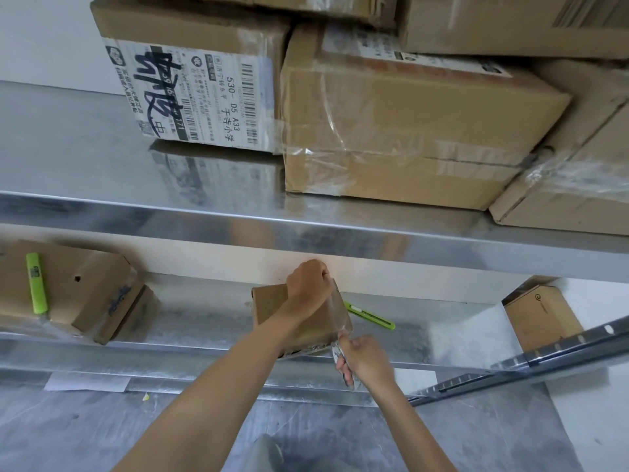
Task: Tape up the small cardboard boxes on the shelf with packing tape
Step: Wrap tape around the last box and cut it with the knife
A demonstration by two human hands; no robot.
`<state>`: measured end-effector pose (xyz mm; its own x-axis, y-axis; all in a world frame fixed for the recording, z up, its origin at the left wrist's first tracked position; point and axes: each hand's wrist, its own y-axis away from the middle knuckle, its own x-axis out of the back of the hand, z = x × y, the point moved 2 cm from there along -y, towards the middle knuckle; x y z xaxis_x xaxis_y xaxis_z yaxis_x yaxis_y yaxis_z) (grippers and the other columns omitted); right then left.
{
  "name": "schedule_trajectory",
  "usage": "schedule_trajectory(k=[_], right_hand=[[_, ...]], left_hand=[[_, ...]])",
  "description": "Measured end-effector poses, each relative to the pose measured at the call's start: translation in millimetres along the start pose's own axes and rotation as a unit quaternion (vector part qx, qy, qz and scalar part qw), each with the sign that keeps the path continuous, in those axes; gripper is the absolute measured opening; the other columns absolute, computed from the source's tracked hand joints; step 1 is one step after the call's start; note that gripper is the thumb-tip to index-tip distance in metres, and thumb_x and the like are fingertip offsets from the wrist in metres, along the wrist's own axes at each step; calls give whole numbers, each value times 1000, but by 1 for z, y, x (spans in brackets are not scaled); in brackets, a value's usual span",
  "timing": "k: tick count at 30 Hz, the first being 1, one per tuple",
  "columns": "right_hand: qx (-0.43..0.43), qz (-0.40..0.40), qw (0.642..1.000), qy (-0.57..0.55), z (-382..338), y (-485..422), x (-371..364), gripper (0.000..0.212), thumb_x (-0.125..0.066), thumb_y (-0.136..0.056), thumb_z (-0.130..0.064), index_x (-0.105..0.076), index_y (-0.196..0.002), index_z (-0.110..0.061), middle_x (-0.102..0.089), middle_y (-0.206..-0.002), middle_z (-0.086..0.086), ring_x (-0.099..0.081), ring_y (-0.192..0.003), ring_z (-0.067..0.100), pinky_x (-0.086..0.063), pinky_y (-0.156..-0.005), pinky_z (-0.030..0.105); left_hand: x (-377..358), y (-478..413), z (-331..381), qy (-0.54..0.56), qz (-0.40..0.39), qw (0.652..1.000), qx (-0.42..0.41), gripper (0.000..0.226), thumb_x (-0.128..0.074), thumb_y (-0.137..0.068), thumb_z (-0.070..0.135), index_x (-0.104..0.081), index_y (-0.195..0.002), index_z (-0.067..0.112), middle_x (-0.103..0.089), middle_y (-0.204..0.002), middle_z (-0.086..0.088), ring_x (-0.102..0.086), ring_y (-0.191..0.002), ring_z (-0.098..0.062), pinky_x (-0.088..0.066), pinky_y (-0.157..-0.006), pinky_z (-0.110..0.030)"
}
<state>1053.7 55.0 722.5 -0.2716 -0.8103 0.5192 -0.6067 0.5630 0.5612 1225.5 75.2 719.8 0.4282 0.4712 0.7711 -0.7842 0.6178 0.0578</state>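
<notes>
- Cardboard, brown and small: the small cardboard box sits on the lower shelf near the front lip; it looks tipped slightly toward the person
- Left hand is on top of it; fingers curled over the far upper edge, gripping the box and pinning it down
- A clear tape strip runs down the box's right side toward the right hand; that hand's fingers are closed round a pale object, probably the packing tape roll, though the blur leaves some doubt
- A green utility knife lies on the shelf just behind the box; another green cutter rests on the cardboard box at far left
- What could go wrong, as I judge it: the box is close to the lip, so a hard pull on the tape could drag it off the shelf if the left hand slackens
- A slack or slanted pull could wrinkle the strip or fold it onto itself; it would then miss the seam
- A tear without tension could leave a ragged tail; the loose end might cling back to the roll
</notes>
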Motion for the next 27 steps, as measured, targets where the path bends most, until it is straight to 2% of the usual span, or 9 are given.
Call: schedule_trajectory(k=[2,6,10,13,17,22,27], right_hand=[[-2,0,1000,7,1,0,-2,64,-34,-98,-47,-63,-52,-12,-49,-31,-2,-53,-35,10,-52,-67,24],[-14,-14,1000,-14,1,2,-6,65,-35,-99,-45,-59,-49,-11,-44,-28,-2,-47,-30,11,-43,-47,15],[-14,-27,998,-61,-3,6,-15,60,-38,-99,-33,-57,-49,-6,-41,-29,1,-40,-25,14,-37,-39,17],[-15,-30,996,-77,-8,8,-22,56,-40,-98,-28,-56,-49,-5,-38,-28,1,-37,-23,13,-33,-37,18],[-26,-29,996,-78,-12,11,-23,53,-42,-97,-27,-57,-51,-5,-39,-27,-1,-37,-24,12,-36,-40,18],[-28,-10,995,-94,-10,11,-26,55,-44,-96,-27,-57,-47,-6,-40,-28,0,-38,-24,12,-37,-41,20],[-34,-9,996,-80,-11,11,-26,57,-43,-96,-29,-57,-45,-9,-41,-29,0,-39,-24,13,-38,-42,20]], left_hand=[[-1,3,0,0,0,1000,-9,23,-50,-85,8,-60,-66,14,-63,-74,2,-59,-70,-14,-52,-62,-31],[-4,7,-3,-5,5,1000,-27,22,-46,-85,9,-59,-68,13,-61,-77,1,-57,-75,-16,-53,-65,-36],[-2,7,-1,-20,-16,999,-48,22,-46,-85,8,-57,-67,13,-60,-81,0,-56,-78,-18,-51,-68,-36],[-2,7,-2,-29,-16,998,-59,22,-48,-88,7,-60,-69,11,-60,-81,-2,-56,-78,-19,-50,-69,-35],[-3,5,-5,-1,-28,999,-44,27,-49,-85,2,-55,-61,14,-63,-78,0,-59,-78,-17,-49,-66,-32],[-2,4,-11,60,-14,998,-23,26,-53,-97,18,-71,-82,8,-70,-92,3,-62,-87,-9,-38,-69,-17],[0,-4,-14,78,-30,996,7,25,-58,-95,21,-71,-79,7,-73,-92,2,-65,-88,-12,-43,-70,-21]])
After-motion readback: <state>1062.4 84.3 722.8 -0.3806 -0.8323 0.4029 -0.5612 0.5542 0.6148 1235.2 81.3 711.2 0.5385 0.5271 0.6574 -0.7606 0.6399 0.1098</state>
